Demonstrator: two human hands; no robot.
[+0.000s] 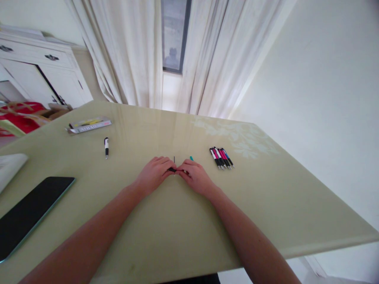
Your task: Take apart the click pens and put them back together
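Observation:
My left hand [156, 173] and my right hand [194, 175] meet fingertip to fingertip over the middle of the table [174, 236]. A small black piece [171, 169] is pinched in the left fingers. The right fingers close on something small, mostly hidden. Just beyond the fingertips a thin dark rod [174, 159] shows, and a teal piece [191, 158] lies behind the right hand. To the right lies a row of several pens [220, 158] in white, pink and blue with black grips. One white and black pen [107, 148] lies apart on the left.
A clear and white package [90, 125] rests at the back left. A dark tablet [34, 211] lies at the left front, with a white object [10, 167] beyond it. Past the table's left edge are a red bag [22, 116] and a white cabinet [44, 71].

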